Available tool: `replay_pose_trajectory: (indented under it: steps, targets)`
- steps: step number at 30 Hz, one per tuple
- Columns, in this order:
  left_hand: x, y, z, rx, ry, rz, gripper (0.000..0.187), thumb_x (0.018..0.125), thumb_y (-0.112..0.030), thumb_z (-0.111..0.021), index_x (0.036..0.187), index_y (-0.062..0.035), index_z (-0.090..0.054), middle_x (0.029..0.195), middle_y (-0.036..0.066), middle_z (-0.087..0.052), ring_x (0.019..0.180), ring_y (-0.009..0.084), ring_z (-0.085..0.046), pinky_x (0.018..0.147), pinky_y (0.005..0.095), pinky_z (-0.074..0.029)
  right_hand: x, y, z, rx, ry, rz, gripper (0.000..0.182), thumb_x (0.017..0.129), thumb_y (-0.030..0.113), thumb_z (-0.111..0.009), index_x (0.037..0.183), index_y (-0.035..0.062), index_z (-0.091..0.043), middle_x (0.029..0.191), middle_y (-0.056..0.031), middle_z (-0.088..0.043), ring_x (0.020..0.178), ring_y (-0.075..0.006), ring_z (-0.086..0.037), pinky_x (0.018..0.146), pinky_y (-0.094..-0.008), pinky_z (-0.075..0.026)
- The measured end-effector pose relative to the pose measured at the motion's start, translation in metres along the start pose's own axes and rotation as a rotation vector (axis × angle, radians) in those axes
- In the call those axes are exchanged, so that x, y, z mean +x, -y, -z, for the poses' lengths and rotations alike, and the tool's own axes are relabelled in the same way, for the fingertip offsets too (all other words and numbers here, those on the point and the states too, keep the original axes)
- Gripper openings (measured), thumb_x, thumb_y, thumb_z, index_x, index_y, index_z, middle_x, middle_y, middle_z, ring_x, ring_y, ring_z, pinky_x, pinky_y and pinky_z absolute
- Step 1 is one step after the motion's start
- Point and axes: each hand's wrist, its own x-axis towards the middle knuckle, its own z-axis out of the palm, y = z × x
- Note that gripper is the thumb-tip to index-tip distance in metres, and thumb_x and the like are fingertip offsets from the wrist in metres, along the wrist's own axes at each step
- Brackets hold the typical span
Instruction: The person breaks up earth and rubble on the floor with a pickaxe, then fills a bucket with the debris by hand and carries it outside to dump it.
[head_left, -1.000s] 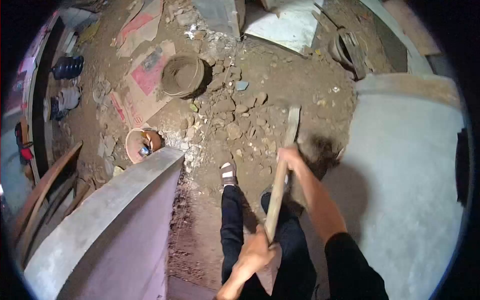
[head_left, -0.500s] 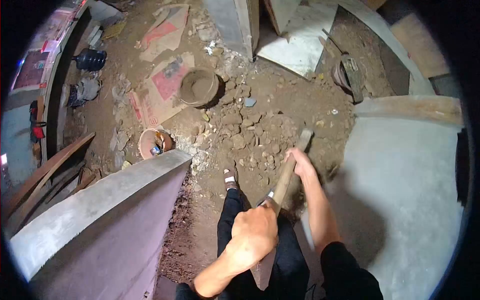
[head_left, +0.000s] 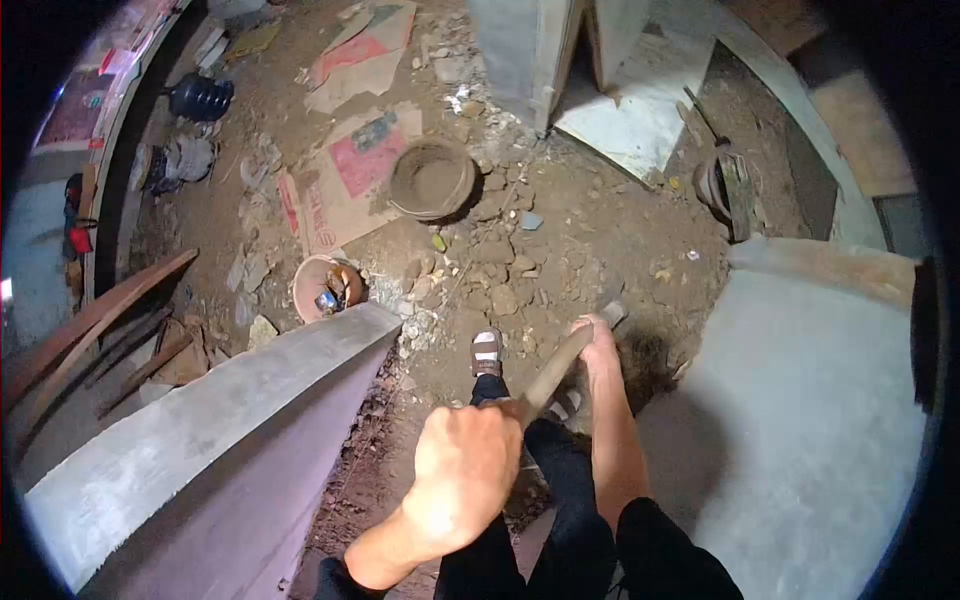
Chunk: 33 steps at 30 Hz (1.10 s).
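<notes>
Pole [head_left: 556, 374] slanted over the dirt [head_left: 600, 235], beside the right foot [head_left: 567, 404] | left hand [head_left: 466, 468] gripped its near end; right hand [head_left: 597, 341] gripped close to the far tip | spread hold presumably gave leverage

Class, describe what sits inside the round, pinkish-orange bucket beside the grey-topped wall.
A small blue-and-white item and a brown piece show inside the round, pinkish-orange bucket. Anything beneath them is covered, and the grey-topped wall hides part of the bucket's near side.
</notes>
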Motion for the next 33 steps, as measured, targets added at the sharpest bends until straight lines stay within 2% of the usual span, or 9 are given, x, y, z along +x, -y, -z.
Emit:
replay_pose_trajectory:
  steps: [5,10,13,18,23,24,27,30,33]
  targets:
    - [-0.045,0.039,0.07,0.078,-0.199,-0.04,0.012,0.079,-0.012,-0.062,0.068,-0.0106,-0.068,0.068,0.005,-0.066,0.064,0.0168,-0.069,0.053,0.0295,-0.049,-0.028,-0.037,-0.075,-0.154,0.081,-0.008,0.027,0.089,0.006,-0.05,0.068,0.0134,-0.034,0.061,0.002,-0.039,0.051,-0.0125,-0.042,0.049,-0.0259,-0.039]
    - [-0.098,0.095,0.1,0.031,-0.225,0.122,0.029,0.082,-0.008,-0.056,0.11,-0.0081,-0.061,0.083,0.006,-0.064,0.066,0.0206,-0.067,0.053,0.0343,-0.049,-0.018,-0.074,-0.152,-0.143,0.357,-0.075,0.023,0.088,0.009,-0.052,0.069,0.0124,-0.039,0.061,-0.0001,-0.041,0.055,-0.0149,-0.045,0.054,-0.028,-0.042]
    - [-0.121,0.133,0.079,-0.099,-0.319,0.251,0.034,0.075,-0.012,-0.063,0.109,-0.0085,-0.061,0.08,0.007,-0.061,0.067,0.0244,-0.066,0.055,0.0352,-0.049,-0.03,-0.107,-0.216,-0.207,0.372,0.032,0.018,0.085,0.006,-0.054,0.073,0.011,-0.042,0.064,-0.0006,-0.041,0.056,-0.0148,-0.044,0.058,-0.0276,-0.044]
    - [-0.114,0.202,-0.021,-0.456,-0.362,0.395,0.058,0.058,-0.005,-0.077,0.114,-0.0096,-0.064,0.088,0.011,-0.066,0.073,0.0302,-0.066,0.062,0.0394,-0.05,0.022,-0.16,-0.257,-0.276,0.513,0.177,0.009,0.092,0.011,-0.06,0.09,0.0067,-0.052,0.078,-0.0079,-0.055,0.069,-0.0211,-0.058,0.061,-0.036,-0.051]
    - [-0.062,0.24,-0.225,-0.978,-0.388,0.581,0.057,0.066,-0.005,-0.078,0.12,-0.0093,-0.063,0.097,0.013,-0.071,0.082,0.0261,-0.07,0.076,0.0351,-0.052,0.057,-0.233,-0.284,-0.901,-0.053,0.452,0.055,0.084,0.015,-0.068,0.127,-0.003,-0.039,0.106,-0.0152,-0.057,0.084,-0.0231,-0.061,0.067,-0.0365,-0.052]
    - [-0.05,0.237,-0.244,-1.019,-0.342,0.617,0.056,0.067,-0.006,-0.078,0.12,-0.0091,-0.062,0.097,0.013,-0.071,0.085,0.0251,-0.069,0.077,0.0355,-0.052,0.061,-0.242,-0.276,-0.9,0.125,0.605,0.066,0.083,0.013,-0.068,0.136,-0.0047,-0.032,0.107,-0.0148,-0.056,0.084,-0.022,-0.06,0.068,-0.0357,-0.053]
    - [-0.023,0.227,-0.343,-1.014,-0.362,0.613,0.043,0.073,-0.014,-0.077,0.114,-0.0096,-0.062,0.096,0.015,-0.069,0.091,0.0269,-0.068,0.082,0.0376,-0.051,0.091,-0.257,-0.245,-1.183,0.012,0.756,0.095,0.083,0.023,-0.069,0.151,-0.0028,-0.007,0.142,-0.0287,-0.038,0.128,-0.0363,-0.044,0.106,-0.0425,-0.036]
    - [-0.003,0.202,-0.35,-1.016,-0.312,0.583,0.039,0.074,-0.012,-0.073,0.112,-0.0115,-0.063,0.091,0.016,-0.068,0.088,0.029,-0.069,0.079,0.0377,-0.052,0.067,-0.238,-0.23,-1.292,0.003,0.765,0.099,0.083,0.028,-0.07,0.151,-0.0026,-0.005,0.151,-0.0294,-0.023,0.14,-0.0389,-0.028,0.114,-0.0426,-0.022]
    - [0.017,0.175,-0.35,-1.032,-0.196,0.567,0.038,0.074,-0.01,-0.071,0.111,-0.0095,-0.063,0.085,0.019,-0.066,0.083,0.0318,-0.068,0.075,0.0388,-0.052,0.05,-0.194,-0.206,-1.151,-0.008,0.709,0.091,0.084,0.025,-0.068,0.15,-0.0039,-0.012,0.146,-0.0264,-0.032,0.133,-0.0346,-0.037,0.11,-0.0418,-0.029]
